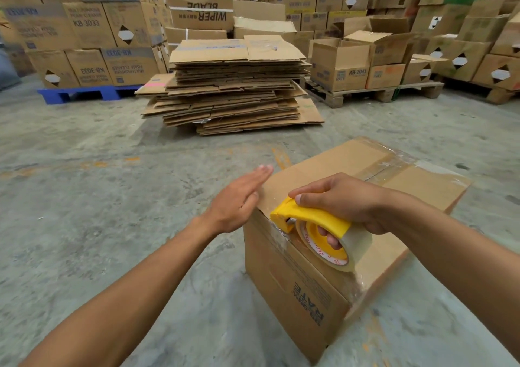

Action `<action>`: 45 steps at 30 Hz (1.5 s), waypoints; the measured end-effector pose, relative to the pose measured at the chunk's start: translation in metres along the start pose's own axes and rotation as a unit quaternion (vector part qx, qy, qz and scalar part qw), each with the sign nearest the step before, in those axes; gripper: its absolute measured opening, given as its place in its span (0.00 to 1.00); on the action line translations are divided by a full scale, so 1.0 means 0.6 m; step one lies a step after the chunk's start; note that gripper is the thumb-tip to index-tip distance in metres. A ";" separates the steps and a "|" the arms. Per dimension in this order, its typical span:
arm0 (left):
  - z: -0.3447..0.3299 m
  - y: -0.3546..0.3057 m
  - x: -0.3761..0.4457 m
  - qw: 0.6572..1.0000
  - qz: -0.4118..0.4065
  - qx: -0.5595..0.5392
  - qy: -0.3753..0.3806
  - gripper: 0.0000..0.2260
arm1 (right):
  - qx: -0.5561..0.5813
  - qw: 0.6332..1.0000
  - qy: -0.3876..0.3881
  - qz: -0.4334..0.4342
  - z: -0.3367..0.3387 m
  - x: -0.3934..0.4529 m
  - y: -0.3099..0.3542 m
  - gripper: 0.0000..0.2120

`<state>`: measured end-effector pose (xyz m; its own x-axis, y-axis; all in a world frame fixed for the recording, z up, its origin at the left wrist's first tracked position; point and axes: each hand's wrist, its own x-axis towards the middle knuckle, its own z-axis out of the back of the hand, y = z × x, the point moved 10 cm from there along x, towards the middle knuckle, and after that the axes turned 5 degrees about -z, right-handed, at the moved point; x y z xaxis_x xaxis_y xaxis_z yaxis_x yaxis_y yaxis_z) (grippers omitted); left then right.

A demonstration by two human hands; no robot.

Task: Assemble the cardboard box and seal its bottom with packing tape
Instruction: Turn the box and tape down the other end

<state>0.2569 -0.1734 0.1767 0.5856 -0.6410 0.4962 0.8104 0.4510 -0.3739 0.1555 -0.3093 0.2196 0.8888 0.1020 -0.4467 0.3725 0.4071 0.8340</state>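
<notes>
The cardboard box (332, 254) is stood on the concrete floor (98, 198) with its sealed side turned up, low and to the right of centre, directly under the right hand. Its long axis is judged to run from the near corner away toward the upper right, and a strip of clear tape (391, 167) is seen along that line over the flap seam. The yellow tape dispenser (312, 223) is pressed at the near-left top edge, where the tape is carried over onto the side wall. The dispenser is gripped by the right hand (346, 198), fingers closed over its handle and through the roll's core. The left hand (236, 200) is held open and flat, fingers together, at the box's left top edge; whether it is touching the cardboard cannot be told. It is the hand nearer the free tape end, so the next press or tear would likely be steadied from that side.

The cardboard is matte brown and creased, the tape glossy and wrinkled, the roll smooth. Beyond, a stack of flattened boxes (233, 85) is piled on the floor, with stacked cartons (90, 29) on pallets behind
</notes>
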 end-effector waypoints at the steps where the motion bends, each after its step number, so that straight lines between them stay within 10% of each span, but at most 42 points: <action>1: -0.020 -0.009 -0.002 0.999 -0.028 0.016 0.043 0.26 | -0.003 1.000 0.000 -0.001 -0.001 0.001 0.001 0.10; 22: -0.071 -0.003 -0.017 0.955 -0.044 0.169 0.242 0.42 | 0.069 0.997 -0.029 -0.010 0.039 -0.172 -0.174 0.12; 28: -0.132 -0.230 -0.055 0.920 -0.229 0.195 0.252 0.45 | 0.089 0.996 -0.020 0.013 0.042 -0.161 -0.172 0.12; 45: -0.163 -0.199 -0.003 0.914 -0.201 0.163 0.312 0.43 | 0.119 0.993 0.024 -0.011 0.066 -0.183 -0.244 0.12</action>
<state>0.1573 -0.2867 0.1440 0.1980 -0.9794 -0.0394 0.9796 0.1963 0.0440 0.0140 -0.4162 0.1594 0.8681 0.1408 -0.4761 0.4496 0.1838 0.8741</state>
